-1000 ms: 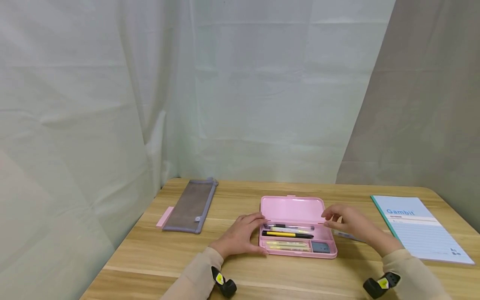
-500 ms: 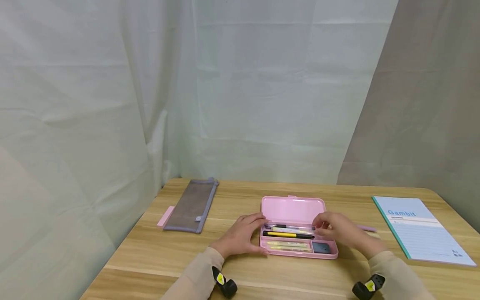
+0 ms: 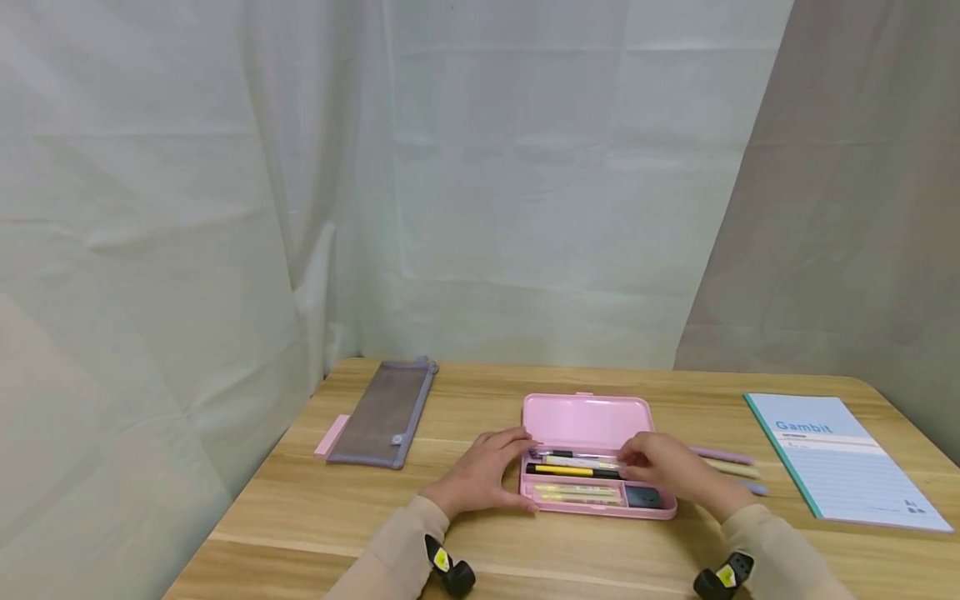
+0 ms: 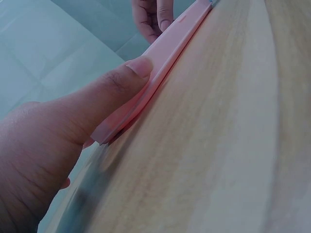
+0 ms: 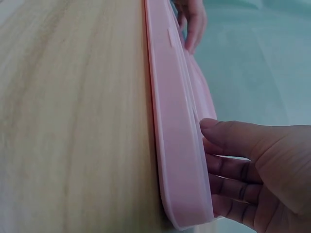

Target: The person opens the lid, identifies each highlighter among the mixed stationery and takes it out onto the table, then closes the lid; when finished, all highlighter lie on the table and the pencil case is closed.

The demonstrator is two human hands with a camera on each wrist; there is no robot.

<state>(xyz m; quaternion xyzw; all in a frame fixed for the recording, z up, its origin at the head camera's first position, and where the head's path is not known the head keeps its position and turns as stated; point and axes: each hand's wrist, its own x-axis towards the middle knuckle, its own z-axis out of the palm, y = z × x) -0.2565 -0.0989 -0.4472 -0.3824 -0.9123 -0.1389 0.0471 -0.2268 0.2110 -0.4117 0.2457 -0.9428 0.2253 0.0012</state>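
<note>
A pink pencil case (image 3: 587, 417) lies with its lid folded back, its tray towards the person. My left hand (image 3: 483, 471) grips the tray's left end, thumb at the front corner; in the left wrist view that thumb (image 4: 141, 66) presses the pink wall. My right hand (image 3: 663, 467) is over the tray's right end, fingers curled down at the right tip of a yellow-and-black pen (image 3: 566, 469). I cannot tell whether they pinch it. Behind that pen lie a white pen (image 3: 573, 461) and a clear one. Thin yellow sticks (image 3: 573, 493) and a dark grey block (image 3: 642, 497) fill the front compartments.
Right of the case lie a purple pen (image 3: 723, 456), a cream pen (image 3: 735, 469) and a blue-tipped one (image 3: 753, 487), partly behind the right hand. A notebook (image 3: 843, 458) is farther right. A grey mesh pouch (image 3: 382, 412) overlaps a pink strip (image 3: 332, 435) at the left.
My right hand has moved left and slightly down from the case's right edge to over the pens, uncovering the pens on the table. The left hand keeps its place.
</note>
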